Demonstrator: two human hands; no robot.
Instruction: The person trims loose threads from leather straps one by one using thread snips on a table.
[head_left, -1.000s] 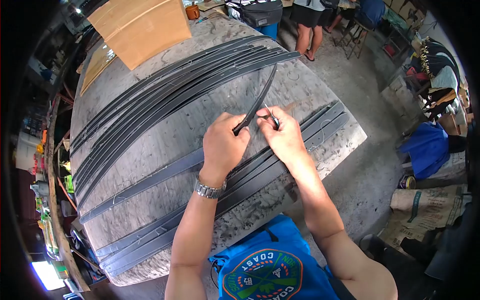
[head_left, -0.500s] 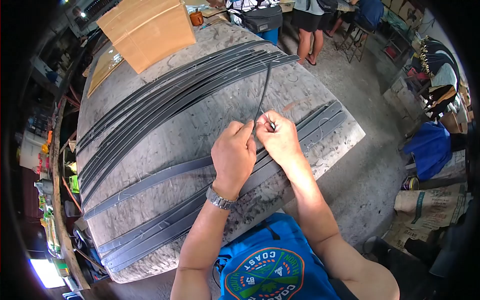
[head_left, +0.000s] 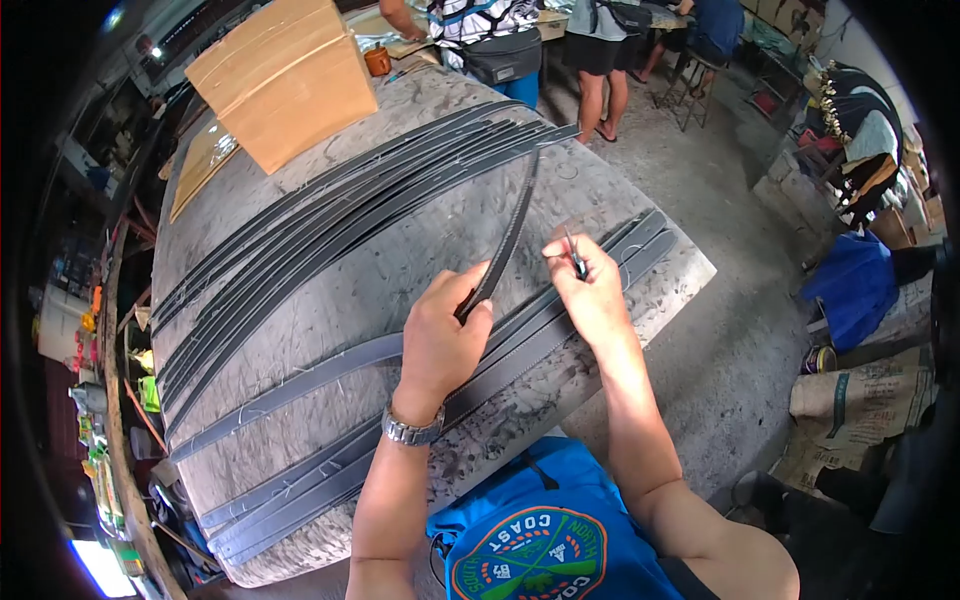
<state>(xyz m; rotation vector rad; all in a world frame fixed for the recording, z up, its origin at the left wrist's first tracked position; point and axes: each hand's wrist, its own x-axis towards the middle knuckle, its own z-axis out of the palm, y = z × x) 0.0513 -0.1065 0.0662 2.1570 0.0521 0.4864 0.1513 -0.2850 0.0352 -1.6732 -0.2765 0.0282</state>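
Stitched black strap [head_left: 513, 235] is pinched between the thumb and fingers of the left hand [head_left: 440, 335], over the bench [head_left: 380, 280], its end pointed toward the back; a small pointed tool [head_left: 579, 266] is gripped in the right hand [head_left: 592, 292], fingers curled, just apart from the strap; front straps [head_left: 510, 369] are laid along the near edge; a loose bundle [head_left: 350, 215] is spread farther back; a cardboard box [head_left: 300, 100] is set beyond.

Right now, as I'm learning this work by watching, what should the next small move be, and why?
Probably bring the small pointed tool in the right hand to the dark strip: the left hand holds that strip raised, and the tool stands apart from it.
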